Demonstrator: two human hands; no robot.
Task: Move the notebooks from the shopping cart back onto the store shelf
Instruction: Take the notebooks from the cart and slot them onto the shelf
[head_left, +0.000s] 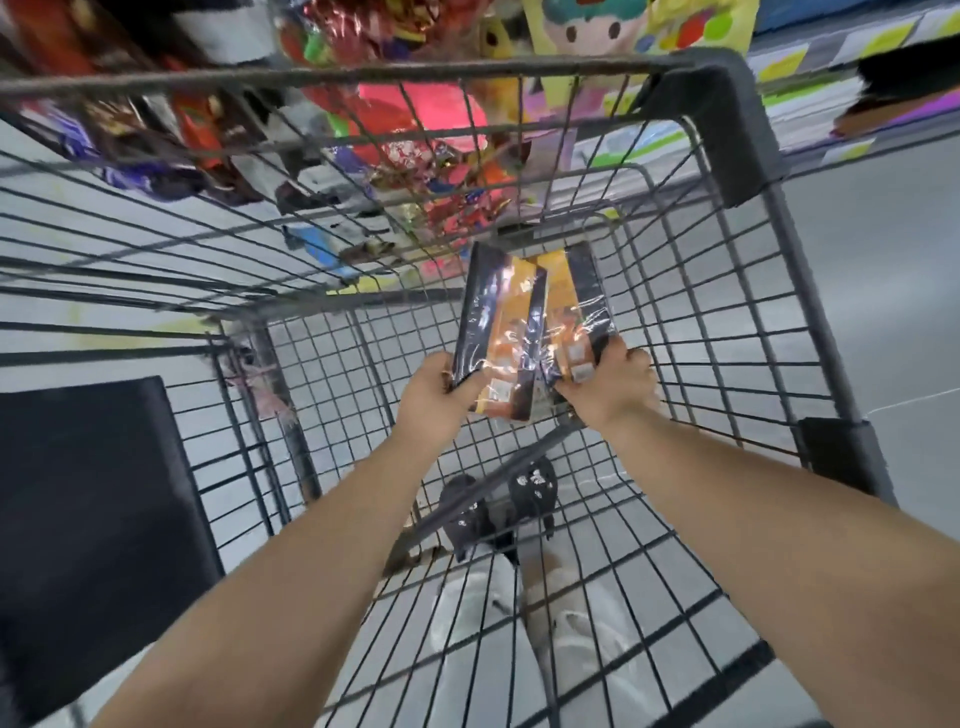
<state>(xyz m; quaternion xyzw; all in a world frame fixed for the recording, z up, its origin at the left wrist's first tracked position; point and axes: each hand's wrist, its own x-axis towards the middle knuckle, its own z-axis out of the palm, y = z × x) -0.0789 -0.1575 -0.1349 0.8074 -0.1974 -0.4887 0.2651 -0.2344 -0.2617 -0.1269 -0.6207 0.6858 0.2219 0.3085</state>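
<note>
Both my arms reach down into a grey wire shopping cart (717, 98). Near the cart's bottom my left hand (434, 389) grips the near end of a shrink-wrapped black and orange notebook (501, 322). Beside it on the right lies a second notebook (579, 306) of the same look, and my right hand (610, 384) grips its near end. The two notebooks touch and overlap along their inner edges. Store shelves (810, 88) with yellow price tags run along the top right, beyond the cart's rim.
Colourful toys and wrapped goods (410, 124) hang on a display beyond the cart's far wall. A black flap (88, 499) is on the cart's left side. My feet (498, 504) show on the grey floor through the wire mesh.
</note>
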